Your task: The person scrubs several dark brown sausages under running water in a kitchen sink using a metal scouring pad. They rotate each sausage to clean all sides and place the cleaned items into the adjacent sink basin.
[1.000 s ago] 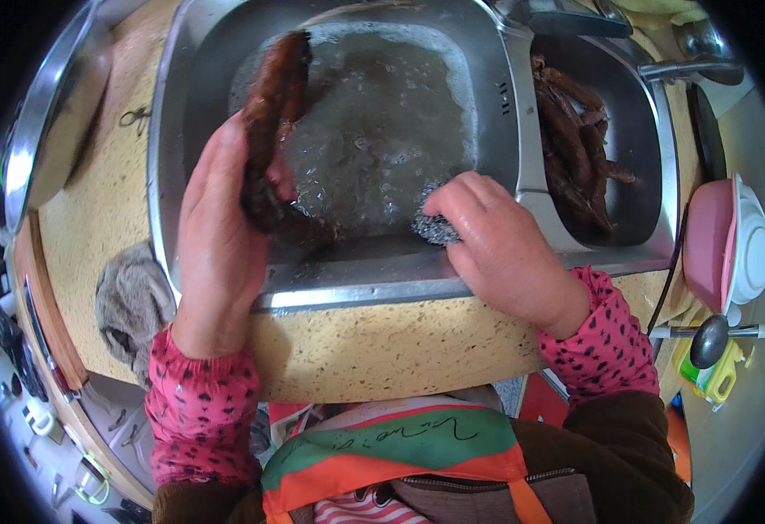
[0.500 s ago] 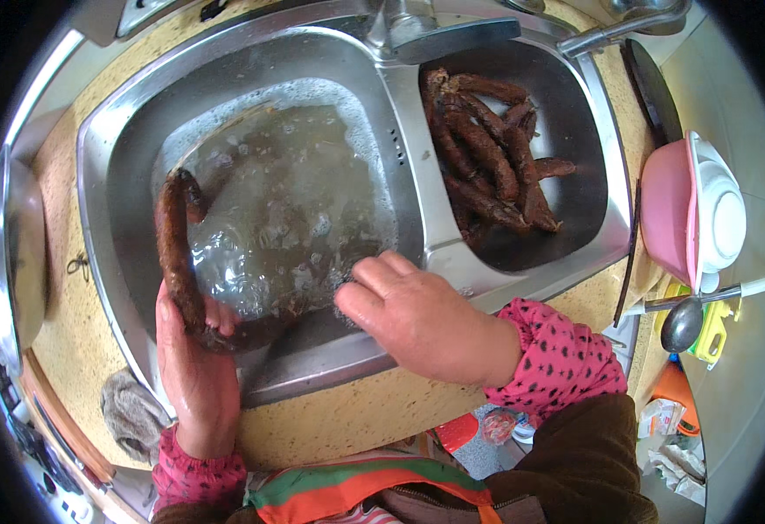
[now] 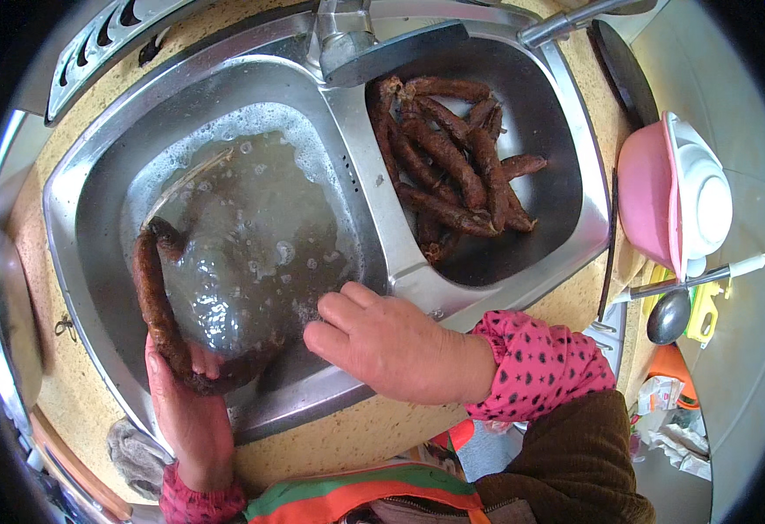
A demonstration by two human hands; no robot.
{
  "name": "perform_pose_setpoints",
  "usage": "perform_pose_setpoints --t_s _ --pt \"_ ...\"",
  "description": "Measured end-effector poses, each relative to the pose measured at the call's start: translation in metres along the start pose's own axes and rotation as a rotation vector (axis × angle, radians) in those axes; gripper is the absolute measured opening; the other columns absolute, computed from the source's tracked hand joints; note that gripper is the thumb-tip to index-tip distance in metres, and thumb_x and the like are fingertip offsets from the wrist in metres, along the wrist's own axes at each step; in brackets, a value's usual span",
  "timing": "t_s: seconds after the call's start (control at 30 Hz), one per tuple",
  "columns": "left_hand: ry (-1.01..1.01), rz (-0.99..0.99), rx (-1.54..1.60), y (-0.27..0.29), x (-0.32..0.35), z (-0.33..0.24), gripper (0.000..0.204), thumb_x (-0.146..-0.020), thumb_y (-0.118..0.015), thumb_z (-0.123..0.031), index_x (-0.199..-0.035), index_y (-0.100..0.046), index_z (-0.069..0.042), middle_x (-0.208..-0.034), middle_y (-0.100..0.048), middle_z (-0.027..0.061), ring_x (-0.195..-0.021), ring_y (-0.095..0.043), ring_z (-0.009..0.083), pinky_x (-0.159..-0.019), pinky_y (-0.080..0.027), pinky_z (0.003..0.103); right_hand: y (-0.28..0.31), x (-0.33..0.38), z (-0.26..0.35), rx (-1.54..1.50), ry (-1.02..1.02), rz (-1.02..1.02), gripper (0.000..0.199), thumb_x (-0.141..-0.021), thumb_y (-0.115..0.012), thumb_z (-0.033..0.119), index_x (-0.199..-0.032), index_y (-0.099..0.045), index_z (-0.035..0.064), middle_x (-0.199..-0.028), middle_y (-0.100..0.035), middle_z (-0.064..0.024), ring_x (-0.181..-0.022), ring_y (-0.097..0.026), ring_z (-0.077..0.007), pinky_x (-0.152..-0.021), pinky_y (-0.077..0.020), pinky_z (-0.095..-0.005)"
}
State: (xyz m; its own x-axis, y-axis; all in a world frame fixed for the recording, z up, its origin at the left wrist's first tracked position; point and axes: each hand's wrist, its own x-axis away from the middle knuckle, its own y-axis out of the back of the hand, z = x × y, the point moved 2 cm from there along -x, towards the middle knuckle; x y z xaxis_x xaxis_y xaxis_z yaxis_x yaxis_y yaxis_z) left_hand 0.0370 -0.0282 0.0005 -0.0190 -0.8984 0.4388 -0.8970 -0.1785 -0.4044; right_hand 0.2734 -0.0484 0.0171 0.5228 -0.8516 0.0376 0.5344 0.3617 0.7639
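My left hand [image 3: 188, 415] grips a dark reddish-brown cured sausage [image 3: 155, 306] over the near left of the sink's larger basin [image 3: 85, 236]. The thumb lies along one side and fingertips show on the other. The sausage bends, and part of it runs into the cloudy water [image 3: 269, 210]. A pale straw-like tie [image 3: 190, 182] trails from its far end. To the right, my right hand [image 3: 391, 345] hovers over the basin's near edge with its fingers curled in. Whatever it may hold is hidden. Several similar sausages [image 3: 443, 157] lie heaped in the smaller right basin [image 3: 566, 210].
A faucet [image 3: 343, 44] stands between the basins at the back. On the speckled counter [image 3: 321, 428], a grey cloth [image 3: 138, 454] lies at the near left. Beyond the right rim are a pink basin [image 3: 649, 196], a white bowl [image 3: 706, 196] and a ladle [image 3: 666, 316].
The whole view has shifted, so the sink sits further left and its near part lower. My left hand keeps its grip on the sausage; my right hand stays curled over the basin's near edge.
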Motion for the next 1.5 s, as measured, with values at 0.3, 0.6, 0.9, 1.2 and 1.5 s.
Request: perform_pose_setpoints --t_s 0.3,0.6,0.9,1.2,1.5 --pt "-0.017 -0.027 0.008 0.003 0.002 0.000 0.052 -0.103 -0.040 -0.038 -0.141 -0.034 -0.004 -0.083 -0.042 0.0011 -0.075 -0.042 0.0129 -0.074 -0.038 0.030 0.002 0.000 0.001 0.010 0.015 0.026 0.016 -0.076 -0.057 0.009 -0.090 -0.051 0.0046 -0.087 -0.050 -0.0110 -0.085 -0.054 -0.0281 -0.065 -0.0519 -0.0356" --pt "-0.052 -0.055 0.008 0.002 0.007 -0.004 0.053 -0.102 -0.042 -0.039 -0.142 -0.034 -0.004 -0.082 -0.041 0.0009 -0.075 -0.042 0.0133 -0.074 -0.038 0.030 0.002 0.001 0.000 -0.021 0.032 0.019 0.016 -0.075 -0.057 0.007 -0.089 -0.050 0.0040 -0.087 -0.050 -0.0124 -0.085 -0.053 -0.0303 -0.069 -0.0502 -0.0392" --pt "-0.087 -0.027 0.009 0.005 0.010 -0.006 0.053 -0.103 -0.043 -0.036 -0.141 -0.036 -0.001 -0.083 -0.042 0.0014 -0.076 -0.042 0.0134 -0.073 -0.038 0.030 0.004 0.002 0.002 -0.084 0.018 0.057 0.028 -0.072 -0.059 0.000 -0.099 -0.054 0.0033 -0.095 -0.051 -0.0138 -0.091 -0.053 -0.0341 -0.073 -0.0485 -0.0423" --pt "-0.068 -0.024 0.032 0.005 0.009 -0.008 0.054 -0.103 -0.042 -0.038 -0.141 -0.035 -0.001 -0.083 -0.044 0.0027 -0.076 -0.043 0.0147 -0.075 -0.038 0.031 0.003 0.000 0.003 -0.031 -0.008 0.096 0.025 -0.075 -0.059 0.000 -0.100 -0.058 0.0028 -0.097 -0.054 -0.0142 -0.090 -0.055 -0.0337 -0.072 -0.0498 -0.0415" --pt "-0.073 0.008 -0.023 0.004 0.006 -0.008 0.054 -0.103 -0.041 -0.036 -0.142 -0.034 0.000 -0.084 -0.047 0.0038 -0.078 -0.047 0.0157 -0.077 -0.041 0.032 0.003 -0.002 0.002 -0.021 -0.005 0.082 0.023 -0.075 -0.059 0.000 -0.098 -0.058 0.0034 -0.094 -0.053 -0.0130 -0.087 -0.054 -0.0329 -0.070 -0.0492 -0.0413"
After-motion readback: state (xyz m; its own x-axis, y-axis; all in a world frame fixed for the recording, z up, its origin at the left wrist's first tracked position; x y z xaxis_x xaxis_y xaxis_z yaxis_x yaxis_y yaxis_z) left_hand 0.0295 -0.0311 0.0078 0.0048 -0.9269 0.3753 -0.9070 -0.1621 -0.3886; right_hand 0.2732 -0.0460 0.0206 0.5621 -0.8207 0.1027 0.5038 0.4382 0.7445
